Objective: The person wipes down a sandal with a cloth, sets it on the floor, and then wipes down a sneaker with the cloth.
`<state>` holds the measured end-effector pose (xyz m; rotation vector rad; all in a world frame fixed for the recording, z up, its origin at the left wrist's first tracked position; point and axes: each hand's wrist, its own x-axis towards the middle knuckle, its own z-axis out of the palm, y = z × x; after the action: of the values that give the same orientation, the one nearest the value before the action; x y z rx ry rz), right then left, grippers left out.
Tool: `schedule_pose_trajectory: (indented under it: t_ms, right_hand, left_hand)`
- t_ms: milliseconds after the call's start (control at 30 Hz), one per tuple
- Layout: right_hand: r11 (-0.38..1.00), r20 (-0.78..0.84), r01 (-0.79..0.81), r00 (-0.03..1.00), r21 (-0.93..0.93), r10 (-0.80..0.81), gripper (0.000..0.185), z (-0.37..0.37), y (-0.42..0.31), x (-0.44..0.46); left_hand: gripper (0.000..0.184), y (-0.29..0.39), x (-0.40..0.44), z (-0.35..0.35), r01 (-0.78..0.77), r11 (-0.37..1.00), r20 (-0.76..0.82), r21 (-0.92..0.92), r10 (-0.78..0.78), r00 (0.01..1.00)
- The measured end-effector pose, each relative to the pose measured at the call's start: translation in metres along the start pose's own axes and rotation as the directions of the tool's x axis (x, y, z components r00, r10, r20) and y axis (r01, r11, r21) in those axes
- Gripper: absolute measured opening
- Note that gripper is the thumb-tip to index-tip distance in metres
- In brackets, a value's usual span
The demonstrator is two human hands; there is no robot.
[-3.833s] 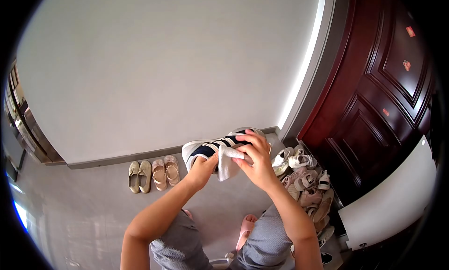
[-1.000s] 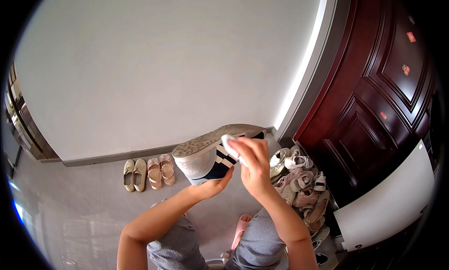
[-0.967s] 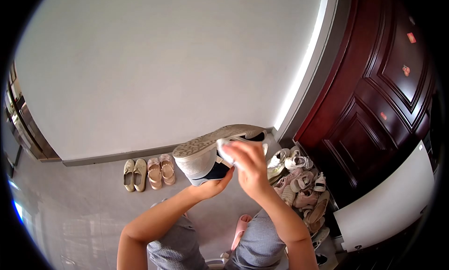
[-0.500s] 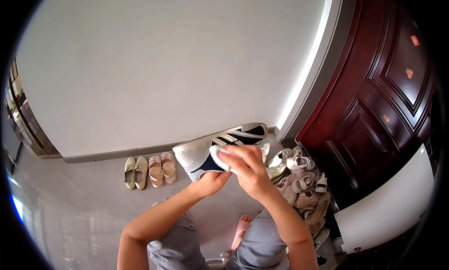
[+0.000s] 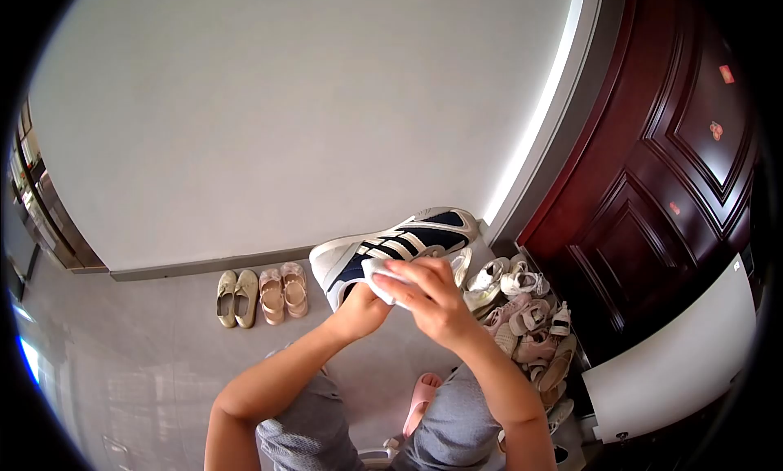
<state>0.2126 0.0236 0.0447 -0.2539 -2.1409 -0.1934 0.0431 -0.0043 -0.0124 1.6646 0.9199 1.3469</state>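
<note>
A navy sneaker [image 5: 417, 237] with white stripes and pale grey trim is held up in front of the wall, its side turned toward me. My left hand [image 5: 364, 311] grips it at the opening, the fingers mostly hidden by the shoe and the cloth. In my right hand [image 5: 431, 298] is a folded white cloth [image 5: 377, 274], pinched beneath the fingers and resting close against the shoe's near side. Whether it is fabric or paper I cannot tell.
Beige flats [image 5: 236, 299] and pink strappy shoes [image 5: 283, 293] stand on the floor by the wall. A pile of shoes [image 5: 534, 316] lies at right, before a dark red door [image 5: 624, 243]. A curved white panel [image 5: 677, 357] is at lower right. A pink slipper [image 5: 422, 402] is below.
The sneaker has rolled so its striped side and upper show more, and it sits slightly further right. The cloth has moved a little lower, near the opening, with my right hand.
</note>
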Motion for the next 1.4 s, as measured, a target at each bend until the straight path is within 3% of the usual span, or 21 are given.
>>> schedule_pose_trajectory:
  t_ms: [67,133,233,300,367,400,433,533,633,700,767,833,900,967,1100,1167,1233,1300,1400]
  right_hand:
    - [0.993,0.005,-0.037,0.999,-0.11,0.038,0.044,-0.006,0.006,0.0]
    - [0.987,-0.037,-0.069,0.997,-0.144,0.064,0.044,-0.005,0.013,-0.007]
    - [1.0,-0.029,-0.02,0.999,-0.011,0.02,0.043,0.003,-0.001,-0.007]
    - [1.0,0.017,-0.009,1.0,-0.02,0.009,0.043,0.0,-0.003,-0.006]
    - [0.976,-0.002,-0.021,1.0,-0.216,0.021,0.043,-0.007,0.008,-0.007]
    - [0.954,-0.025,-0.065,0.998,-0.292,0.06,0.044,-0.01,0.015,-0.01]
    - [0.936,-0.055,-0.116,0.993,-0.333,0.104,0.045,-0.012,0.016,-0.01]
    - [0.968,-0.08,-0.06,0.996,-0.245,0.042,0.043,0.0,0.006,-0.006]
    - [0.934,-0.093,0.027,0.994,-0.355,-0.064,0.042,0.002,0.014,-0.01]
    - [0.903,-0.158,-0.04,0.987,-0.428,-0.031,0.039,-0.007,0.017,-0.006]
    - [0.868,-0.219,-0.126,0.975,-0.48,0.021,0.04,-0.014,0.017,-0.003]
    - [0.903,-0.262,-0.147,0.964,-0.403,0.04,0.042,-0.005,0.015,-0.004]
    - [0.936,-0.139,-0.027,0.99,-0.351,-0.023,0.043,-0.001,0.006,-0.001]
    - [0.921,-0.106,-0.013,0.994,-0.389,-0.031,0.045,0.001,0.012,-0.005]
    - [0.86,-0.24,-0.21,0.965,-0.466,0.106,0.051,-0.015,0.029,-0.005]
    - [0.901,-0.246,-0.186,0.965,-0.391,0.093,0.05,-0.001,0.029,-0.014]
    - [0.948,-0.135,-0.069,0.99,-0.311,0.028,0.048,0.004,0.018,-0.009]
    - [0.926,-0.121,-0.063,0.992,-0.373,0.019,0.048,0.0,0.017,-0.006]
    - [0.89,-0.282,-0.193,0.956,-0.412,0.077,0.044,-0.013,0.032,-0.007]
  left_hand:
    - [0.024,0.007,0.0,0.003,0.038,0.999,0.015,-0.03,-0.038,0.999]
    - [0.025,0.027,0.003,0.005,0.222,0.97,0.037,-0.098,-0.219,0.975]
    - [0.023,0.008,0.002,0.004,0.17,0.961,0.042,-0.219,-0.165,0.985]
    - [0.019,-0.001,0.002,0.004,0.092,0.955,0.018,-0.28,-0.09,0.996]
    - [0.016,-0.015,0.004,0.001,0.276,0.932,0.029,-0.233,-0.277,0.96]
    - [0.017,0.005,0.005,0.005,0.225,0.906,0.004,-0.36,-0.24,0.971]
    - [0.017,0.012,0.005,0.007,0.222,0.906,0.003,-0.361,-0.237,0.971]
    - [0.025,0.011,0.006,0.003,0.18,0.871,-0.016,-0.458,-0.21,0.978]
    - [0.042,0.003,0.004,-0.004,0.177,0.667,0.164,-0.723,-0.084,0.983]
    - [0.051,0.02,0.004,0.002,0.214,0.447,0.141,-0.869,-0.19,0.972]
    - [0.056,0.027,0.006,0.003,0.221,0.46,0.152,-0.86,-0.184,0.971]
    - [0.054,0.03,0.009,0.007,0.135,0.531,0.085,-0.836,-0.116,0.99]
    - [0.055,0.022,0.01,0.003,0.163,0.525,0.108,-0.835,-0.135,0.985]
    - [0.057,0.02,0.011,0.002,0.196,0.519,0.133,-0.832,-0.156,0.979]
    - [0.046,0.028,0.011,0.007,0.175,0.501,0.08,-0.848,-0.204,0.976]
    - [0.046,0.024,0.01,0.005,0.185,0.525,0.072,-0.831,-0.227,0.971]
    - [0.046,0.015,0.01,0.004,0.174,0.535,0.054,-0.827,-0.232,0.971]
    - [0.05,0.013,0.009,0.006,0.188,0.594,0.05,-0.783,-0.24,0.969]
    - [0.055,0.019,0.008,0.006,0.206,0.662,0.049,-0.72,-0.247,0.968]
